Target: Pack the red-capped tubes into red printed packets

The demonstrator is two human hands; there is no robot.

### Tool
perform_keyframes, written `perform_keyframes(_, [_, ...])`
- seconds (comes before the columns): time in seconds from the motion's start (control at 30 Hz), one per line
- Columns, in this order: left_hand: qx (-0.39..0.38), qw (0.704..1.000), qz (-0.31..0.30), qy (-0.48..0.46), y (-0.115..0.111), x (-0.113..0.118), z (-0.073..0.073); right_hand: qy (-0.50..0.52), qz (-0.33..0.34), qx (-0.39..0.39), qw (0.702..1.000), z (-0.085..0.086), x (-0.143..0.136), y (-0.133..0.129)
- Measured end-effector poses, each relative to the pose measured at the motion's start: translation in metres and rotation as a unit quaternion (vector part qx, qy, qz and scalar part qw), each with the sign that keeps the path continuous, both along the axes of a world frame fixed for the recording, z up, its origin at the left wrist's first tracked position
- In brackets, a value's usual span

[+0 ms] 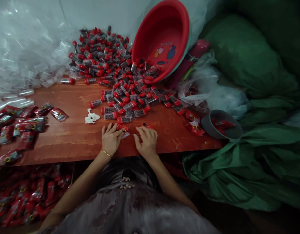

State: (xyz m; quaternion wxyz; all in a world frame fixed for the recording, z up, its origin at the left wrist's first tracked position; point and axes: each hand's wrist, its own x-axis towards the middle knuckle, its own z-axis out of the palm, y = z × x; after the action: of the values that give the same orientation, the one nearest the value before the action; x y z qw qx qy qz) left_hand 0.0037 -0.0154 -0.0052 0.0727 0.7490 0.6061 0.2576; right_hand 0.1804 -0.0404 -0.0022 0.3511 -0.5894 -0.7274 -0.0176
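My left hand (pixel 111 139), with a gold bangle at the wrist, lies palm down at the table's front with its fingers apart. Its fingertips touch a small red wrapper (pixel 123 128) with a clear end. To the right, my right hand (pixel 147 141) is over the table, fingers stretched and thumb apart. Just beyond its fingers are a small red piece (pixel 150 126), partly hidden, and a tiny dark bead (pixel 144 124). Ahead of both hands lie clear tubes with red caps and dark contents (pixel 109 115), the nearest close to my left fingertips.
A large heap of capped tubes (pixel 98 55) spreads from a tilted red basin (pixel 162 35). Filled red packets (pixel 25 125) lie at left, with more in a box below. Nearby are a white lump (pixel 91 117), a grey bowl (pixel 222 125), clear plastic and green sacks (pixel 247 55).
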Motion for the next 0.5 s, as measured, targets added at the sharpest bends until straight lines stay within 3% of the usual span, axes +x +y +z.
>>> perform_keyframes(0.1, [0.013, 1.000, -0.015, -0.015, 0.000, -0.002, 0.000, 0.010, 0.053, -0.058, 0.997, 0.002, -0.026, 0.006])
perform_keyframes(0.27, [0.065, 0.996, -0.014, -0.051, -0.004, -0.008, 0.009, 0.094, 0.008, -0.096, 0.991, 0.000, -0.041, 0.016])
perform_keyframes(0.37, [0.086, 0.992, -0.010, -0.087, -0.005, -0.007, 0.016, 0.164, 0.021, -0.129, 0.978, 0.003, -0.041, 0.019])
perform_keyframes(0.5, [0.028, 0.970, 0.024, -0.240, -0.004, -0.001, 0.023, 0.226, 0.060, -0.127, 0.964, 0.008, -0.041, 0.023])
